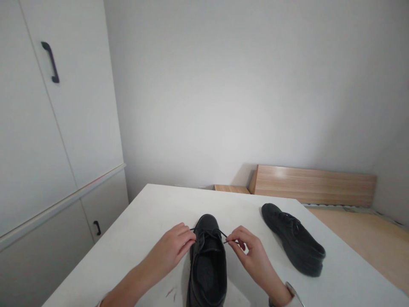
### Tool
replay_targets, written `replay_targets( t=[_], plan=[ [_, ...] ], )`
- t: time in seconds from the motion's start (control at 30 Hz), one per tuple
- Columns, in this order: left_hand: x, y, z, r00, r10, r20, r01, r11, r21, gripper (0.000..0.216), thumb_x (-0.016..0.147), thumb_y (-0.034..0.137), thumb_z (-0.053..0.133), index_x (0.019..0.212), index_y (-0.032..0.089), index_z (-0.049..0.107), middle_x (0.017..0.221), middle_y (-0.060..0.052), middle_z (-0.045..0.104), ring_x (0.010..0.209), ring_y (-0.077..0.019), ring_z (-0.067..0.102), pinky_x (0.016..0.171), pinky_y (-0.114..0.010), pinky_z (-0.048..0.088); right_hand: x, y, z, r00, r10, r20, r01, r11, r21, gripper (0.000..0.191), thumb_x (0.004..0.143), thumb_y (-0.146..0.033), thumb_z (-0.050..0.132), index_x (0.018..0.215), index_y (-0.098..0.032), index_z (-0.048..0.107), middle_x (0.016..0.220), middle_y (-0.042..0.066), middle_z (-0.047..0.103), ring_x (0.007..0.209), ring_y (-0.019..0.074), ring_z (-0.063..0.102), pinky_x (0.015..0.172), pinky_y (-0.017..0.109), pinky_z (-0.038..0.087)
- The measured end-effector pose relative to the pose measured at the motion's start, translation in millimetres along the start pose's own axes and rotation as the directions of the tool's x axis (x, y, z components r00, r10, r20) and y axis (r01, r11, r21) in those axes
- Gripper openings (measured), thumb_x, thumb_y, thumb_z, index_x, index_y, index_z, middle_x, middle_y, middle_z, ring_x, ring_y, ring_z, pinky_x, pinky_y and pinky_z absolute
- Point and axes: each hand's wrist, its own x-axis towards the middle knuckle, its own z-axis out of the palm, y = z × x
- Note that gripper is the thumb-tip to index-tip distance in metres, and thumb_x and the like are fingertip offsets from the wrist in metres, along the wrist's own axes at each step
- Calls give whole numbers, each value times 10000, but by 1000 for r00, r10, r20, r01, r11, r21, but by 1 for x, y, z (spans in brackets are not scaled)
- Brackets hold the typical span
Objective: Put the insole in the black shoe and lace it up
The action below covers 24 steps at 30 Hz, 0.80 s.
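A black lace-up shoe point(207, 260) stands on the white table point(150, 213) right in front of me, toe pointing away. My left hand point(171, 251) pinches the left end of its black lace point(220, 233) beside the shoe's left side. On the other side, my right hand point(251, 253) pinches the right end of the same lace. The lace runs taut across the top of the shoe between the two hands. A second black shoe point(292, 238) lies further right on the table, apart from both hands.
White cabinet doors with black handles point(51, 62) stand to the left. Behind the table a wooden bed frame point(313, 183) sits against the grey wall, with bare wooden boards at right. Small reddish marks point(171, 292) show on the table near the front edge.
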Motion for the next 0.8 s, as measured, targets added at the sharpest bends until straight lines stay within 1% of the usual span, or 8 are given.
replay_targets(
  t=[0.1, 0.23, 0.43, 0.5, 0.6, 0.67, 0.73, 0.8],
  plan=[
    [2, 2, 6, 999, -27, 23, 27, 1000, 10, 159, 948, 135, 489, 920, 177, 640, 863, -49, 664, 831, -197, 598, 772, -314, 472, 0, -5, 5, 1000, -7, 2, 7, 1000, -19, 174, 931, -219, 534, 823, -191, 668, 775, 33, 580, 676, 175, 506, 638, 302, 409],
    [3, 5, 10, 996, -84, 15, 84, 996, -10, 164, 945, 134, 485, 923, 177, 641, 879, -54, 666, 857, -211, 598, 786, -330, 475, 0, -9, 13, 999, -48, -13, 47, 999, -20, 176, 931, -162, 495, 830, -186, 637, 798, 39, 576, 722, 181, 526, 659, 299, 422],
    [3, 7, 13, 977, -214, -9, 209, 961, -182, 158, 949, 172, 500, 901, 180, 651, 851, -39, 653, 809, -185, 616, 749, -298, 482, -3, -6, 15, 999, -41, -36, 41, 999, -8, 171, 924, -125, 500, 835, -188, 632, 834, 45, 598, 813, 198, 574, 729, 309, 450],
    [3, 6, 16, 975, -222, -28, 212, 955, -209, 156, 946, 174, 509, 899, 180, 658, 851, -38, 656, 804, -181, 620, 746, -296, 484, -4, -6, 15, 998, -42, -36, 42, 999, 1, 171, 925, -122, 501, 839, -190, 632, 842, 46, 603, 832, 202, 585, 752, 317, 458],
    [3, 6, 20, 980, -190, -65, 174, 966, -190, 159, 927, 137, 531, 882, 177, 678, 847, -44, 662, 827, -190, 620, 757, -305, 488, -5, -5, 15, 998, -53, -37, 52, 999, -8, 168, 926, -116, 505, 858, -192, 638, 853, 49, 604, 846, 208, 591, 768, 330, 465],
    [3, 7, 22, 978, -170, -121, 149, 976, -160, 157, 914, 145, 562, 859, 185, 704, 870, -54, 661, 862, -204, 609, 773, -321, 492, -5, -4, 16, 996, -72, -56, 70, 997, -45, 163, 919, -114, 522, 870, -196, 654, 878, 57, 601, 873, 218, 585, 792, 348, 465],
    [3, 7, 22, 968, -168, -187, 149, 982, -114, 154, 901, 181, 596, 848, 208, 738, 886, -63, 648, 868, -216, 594, 755, -333, 496, -5, -3, 17, 990, -96, -100, 85, 991, -108, 166, 908, -114, 546, 877, -203, 682, 909, 68, 596, 894, 231, 574, 808, 368, 462],
    [3, 8, 22, 962, -177, -208, 160, 983, -94, 155, 891, 197, 611, 860, 226, 760, 860, -61, 641, 833, -214, 593, 720, -330, 504, -6, -3, 18, 988, -100, -121, 83, 987, -140, 181, 903, -111, 556, 893, -211, 707, 911, 70, 598, 887, 233, 573, 797, 368, 469]
  ],
)
